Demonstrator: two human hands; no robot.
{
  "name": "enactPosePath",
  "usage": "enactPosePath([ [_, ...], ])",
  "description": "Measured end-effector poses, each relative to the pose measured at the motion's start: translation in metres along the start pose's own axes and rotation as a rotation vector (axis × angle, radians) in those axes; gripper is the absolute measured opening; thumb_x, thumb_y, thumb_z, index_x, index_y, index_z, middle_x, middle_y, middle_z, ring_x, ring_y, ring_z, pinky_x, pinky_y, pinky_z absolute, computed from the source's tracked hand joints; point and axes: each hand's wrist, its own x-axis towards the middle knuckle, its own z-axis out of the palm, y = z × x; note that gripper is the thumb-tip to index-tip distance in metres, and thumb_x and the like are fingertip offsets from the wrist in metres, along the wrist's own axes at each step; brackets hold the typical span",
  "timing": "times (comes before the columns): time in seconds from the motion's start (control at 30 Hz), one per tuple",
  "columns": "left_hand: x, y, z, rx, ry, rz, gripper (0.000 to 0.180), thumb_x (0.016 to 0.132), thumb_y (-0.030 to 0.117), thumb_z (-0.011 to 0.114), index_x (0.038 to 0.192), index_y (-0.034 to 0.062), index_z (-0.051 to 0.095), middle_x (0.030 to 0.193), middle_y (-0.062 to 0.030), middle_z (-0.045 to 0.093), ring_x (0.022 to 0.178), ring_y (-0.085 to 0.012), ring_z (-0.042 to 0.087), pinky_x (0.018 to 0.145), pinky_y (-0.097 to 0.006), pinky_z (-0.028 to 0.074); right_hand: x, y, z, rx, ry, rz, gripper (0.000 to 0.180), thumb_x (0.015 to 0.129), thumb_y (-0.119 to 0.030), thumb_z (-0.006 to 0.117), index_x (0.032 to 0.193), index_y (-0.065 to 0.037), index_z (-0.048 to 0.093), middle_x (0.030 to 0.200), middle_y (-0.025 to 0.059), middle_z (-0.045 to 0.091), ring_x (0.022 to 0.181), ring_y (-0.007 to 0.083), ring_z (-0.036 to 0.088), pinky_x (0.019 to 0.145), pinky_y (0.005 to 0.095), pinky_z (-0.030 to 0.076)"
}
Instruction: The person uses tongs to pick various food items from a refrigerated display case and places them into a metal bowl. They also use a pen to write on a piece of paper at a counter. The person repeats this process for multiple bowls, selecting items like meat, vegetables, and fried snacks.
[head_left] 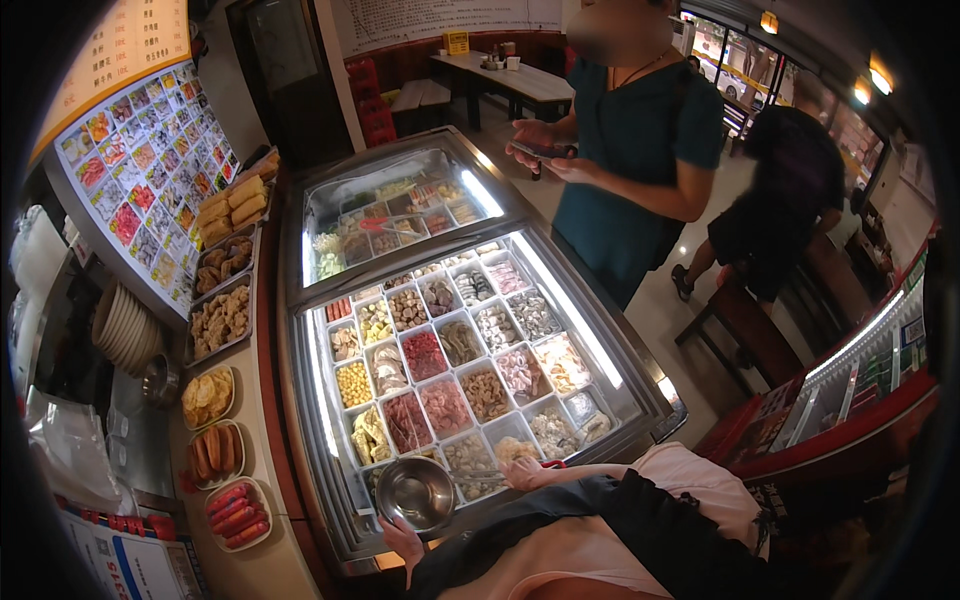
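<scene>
My left hand [402,540] grips the rim of a round stainless steel bowl [418,497], which is tilted and looks empty inside. It hangs over the near left corner of a glass-sided display case [655,395]. My right hand [520,473] is closed round metal tongs with red handles [553,464], their tips pointing left toward the bowl. Beneath the tongs lie white trays of cut food: pale clumps [515,448], greyish pieces [468,455] and red meat slices [406,420]. Whether the tips hold anything cannot be made out.
Trays of sausages [238,515], brown rolls [215,452] and fried pieces [220,322] line the left counter [265,570]. Stacked bowls [128,330] stand beyond them. Across the case a person [640,150] holds a phone. A red-edged cooler [850,370] stands right.
</scene>
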Motion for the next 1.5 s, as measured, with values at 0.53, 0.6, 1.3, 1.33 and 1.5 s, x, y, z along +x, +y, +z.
enactPosePath([
  [0.53, 0.000, 0.008, -0.003, -0.025, 0.024, 0.031, 0.041, 0.082, 0.023, 0.041, 0.111, -0.0060, 0.039, 0.086, -0.0289, 0.053, 0.079, -0.0430, 0.050, 0.067, -0.046, 0.038, 0.007, 0.010, 0.012, 0.022, 0.033, -0.015, 0.042, 0.077, -0.037, 0.050, 0.095, 0.001, 0.042, 0.088, 0.0232, 0.055, 0.080, 0.0364, 0.056, 0.067, 0.0451, 0.043],
  [0.6, -0.001, 0.012, -0.007, -0.041, 0.002, -0.002, 0.040, 0.082, 0.024, 0.040, 0.109, -0.0051, 0.040, 0.091, -0.0295, 0.051, 0.081, -0.0435, 0.049, 0.069, -0.047, 0.038, 0.007, 0.009, 0.010, 0.009, 0.021, -0.002, 0.043, 0.077, -0.037, 0.050, 0.095, 0.002, 0.042, 0.088, 0.0236, 0.055, 0.080, 0.0366, 0.055, 0.068, 0.0450, 0.043],
  [1.3, 0.002, 0.000, -0.001, -0.002, 0.005, 0.022, 0.040, 0.082, 0.022, 0.041, 0.111, -0.0046, 0.039, 0.087, -0.0276, 0.053, 0.080, -0.0427, 0.050, 0.068, -0.045, 0.038, 0.002, 0.006, 0.013, -0.047, 0.239, 0.002, 0.046, 0.071, -0.036, 0.057, 0.094, 0.002, 0.042, 0.090, 0.0213, 0.049, 0.083, 0.0346, 0.052, 0.066, 0.0420, 0.044],
  [1.33, 0.002, 0.000, -0.001, -0.006, 0.005, 0.022, 0.040, 0.082, 0.022, 0.041, 0.111, -0.0045, 0.040, 0.087, -0.0276, 0.053, 0.080, -0.0428, 0.050, 0.067, -0.045, 0.038, 0.002, 0.006, 0.012, -0.045, 0.256, 0.007, 0.047, 0.070, -0.036, 0.058, 0.094, 0.001, 0.042, 0.091, 0.0207, 0.048, 0.085, 0.0342, 0.051, 0.067, 0.0416, 0.043],
  [1.5, 0.002, 0.002, -0.002, -0.039, 0.026, 0.059, 0.039, 0.081, 0.022, 0.041, 0.110, -0.0041, 0.040, 0.086, -0.0279, 0.053, 0.079, -0.0433, 0.050, 0.066, -0.046, 0.038, 0.001, 0.007, 0.013, -0.025, 0.249, 0.024, 0.048, 0.069, -0.036, 0.058, 0.094, 0.001, 0.042, 0.092, 0.0205, 0.048, 0.086, 0.0340, 0.051, 0.068, 0.0415, 0.043],
])
